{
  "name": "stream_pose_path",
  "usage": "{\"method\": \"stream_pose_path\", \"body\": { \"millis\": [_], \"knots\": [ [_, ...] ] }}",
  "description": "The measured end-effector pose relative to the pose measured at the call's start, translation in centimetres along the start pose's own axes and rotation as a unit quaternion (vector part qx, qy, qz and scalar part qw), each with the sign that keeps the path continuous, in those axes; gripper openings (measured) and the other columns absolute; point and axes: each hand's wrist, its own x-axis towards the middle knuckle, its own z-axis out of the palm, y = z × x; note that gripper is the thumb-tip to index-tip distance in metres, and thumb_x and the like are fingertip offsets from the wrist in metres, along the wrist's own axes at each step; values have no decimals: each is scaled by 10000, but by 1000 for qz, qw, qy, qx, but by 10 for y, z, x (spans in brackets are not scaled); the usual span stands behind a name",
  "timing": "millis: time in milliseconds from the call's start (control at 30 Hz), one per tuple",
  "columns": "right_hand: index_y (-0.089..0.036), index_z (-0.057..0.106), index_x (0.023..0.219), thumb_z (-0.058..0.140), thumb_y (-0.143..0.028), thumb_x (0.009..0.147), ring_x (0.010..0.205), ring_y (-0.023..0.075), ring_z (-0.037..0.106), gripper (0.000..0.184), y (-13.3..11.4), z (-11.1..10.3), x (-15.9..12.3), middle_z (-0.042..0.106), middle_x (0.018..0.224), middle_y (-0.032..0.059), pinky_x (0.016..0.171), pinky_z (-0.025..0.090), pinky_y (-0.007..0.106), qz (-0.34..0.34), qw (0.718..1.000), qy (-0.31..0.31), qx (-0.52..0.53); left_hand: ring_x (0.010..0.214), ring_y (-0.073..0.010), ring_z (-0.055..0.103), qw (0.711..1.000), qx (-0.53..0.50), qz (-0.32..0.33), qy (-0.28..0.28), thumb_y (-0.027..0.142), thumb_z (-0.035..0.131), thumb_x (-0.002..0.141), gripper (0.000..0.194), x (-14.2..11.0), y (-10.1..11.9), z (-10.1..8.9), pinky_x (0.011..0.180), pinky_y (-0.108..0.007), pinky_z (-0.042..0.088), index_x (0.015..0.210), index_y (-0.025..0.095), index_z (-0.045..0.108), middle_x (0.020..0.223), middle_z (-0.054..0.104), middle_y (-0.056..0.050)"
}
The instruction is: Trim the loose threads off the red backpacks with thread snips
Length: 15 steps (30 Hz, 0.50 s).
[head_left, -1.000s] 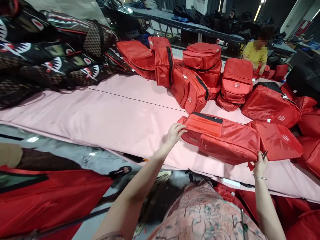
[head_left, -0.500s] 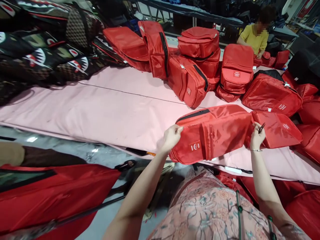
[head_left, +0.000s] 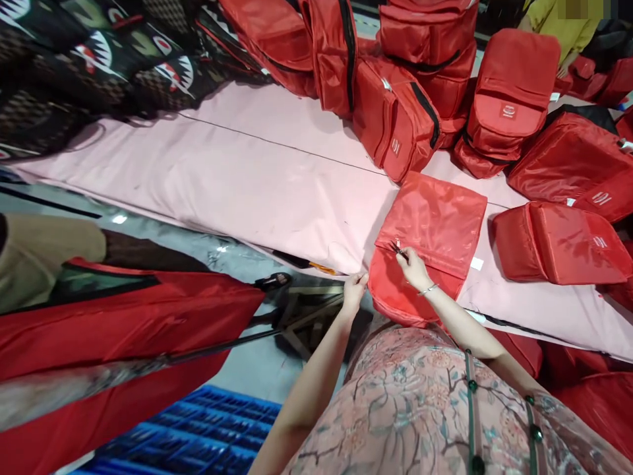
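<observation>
A red backpack [head_left: 435,211] lies flat in front of me at the near edge of the pink-covered table [head_left: 277,178], its front pocket towards my body. My left hand [head_left: 355,290] pinches the bag's left edge. In my right hand [head_left: 414,270] is a small dark pair of thread snips [head_left: 399,251], the tips over the pocket seam near a zipper pull. The fingers of that hand are closed around the snips. A white tag [head_left: 477,264] sticks out from the bag's right side.
More red backpacks [head_left: 514,99] stand and lie along the table's far side and right end. Dark patterned bags [head_left: 103,59] are heaped at the far left. Red fabric [head_left: 198,316] and a blue plastic pallet [head_left: 198,429] are at lower left. A co-worker in yellow [head_left: 568,26] is at the back right.
The backpack has been turned and laid down with its pocket facing me. My right hand has come left over it with the snips. The view has tilted downward.
</observation>
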Motion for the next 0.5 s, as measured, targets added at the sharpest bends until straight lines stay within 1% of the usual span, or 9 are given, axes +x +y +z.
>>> {"method": "stream_pose_path", "body": {
  "millis": [67,133,167,200,300,367,400,433,500],
  "knots": [
    [-175,546,901,477,-272,860,733,166,548,126,6,12,-4,613,837,32,672,399,269,-11,999,-3,-30,743,-150,570,990,67,116,48,250,538,754,86,2,-2,-2,708,-264,448,757,171,573,772,619,-30],
    [-168,561,904,513,-228,851,810,173,563,93,12,20,-7,627,890,49,727,406,272,-24,998,-9,-50,886,-186,577,954,165,240,73,236,509,787,139,7,3,-4,825,-307,437,859,178,614,909,642,-66],
    [-167,568,906,520,-211,853,837,172,566,84,15,23,-8,632,902,52,744,407,270,-25,998,-14,-59,918,-199,575,932,213,283,71,244,502,803,173,10,6,-3,850,-322,429,905,181,625,944,643,-79],
    [-167,574,911,518,-204,861,851,171,569,84,17,26,-10,635,905,54,752,406,268,-22,997,-18,-69,924,-207,575,916,253,306,63,259,503,812,197,12,9,-2,854,-328,427,940,184,632,957,642,-87],
    [-168,592,933,489,-214,897,847,170,574,119,19,33,-12,635,899,59,738,405,263,-9,993,-27,-113,859,-210,578,880,339,326,60,291,504,824,223,18,15,4,792,-318,430,955,182,648,933,630,-101],
    [-163,600,957,482,-223,907,846,175,573,142,18,36,-14,629,911,73,730,402,264,-13,988,-33,-148,831,-209,571,869,365,325,73,278,480,830,217,22,15,7,756,-311,421,904,169,651,911,623,-108],
    [-160,601,975,481,-226,909,847,178,571,152,17,38,-15,624,922,81,732,401,267,-19,985,-36,-166,814,-207,568,872,365,316,76,263,469,825,208,25,14,7,741,-306,416,866,162,647,887,623,-106],
    [-158,600,997,481,-230,910,847,182,569,164,15,39,-17,619,933,87,737,400,271,-24,982,-41,-185,789,-201,565,883,354,298,76,247,461,816,198,27,12,7,722,-299,412,825,157,637,848,624,-97],
    [-163,590,1039,474,-250,916,855,188,566,190,13,39,-19,611,957,93,760,397,281,-33,973,-53,-224,711,-183,555,914,313,248,68,231,449,791,179,33,8,6,674,-283,405,751,157,608,741,614,-61]
  ]
}}
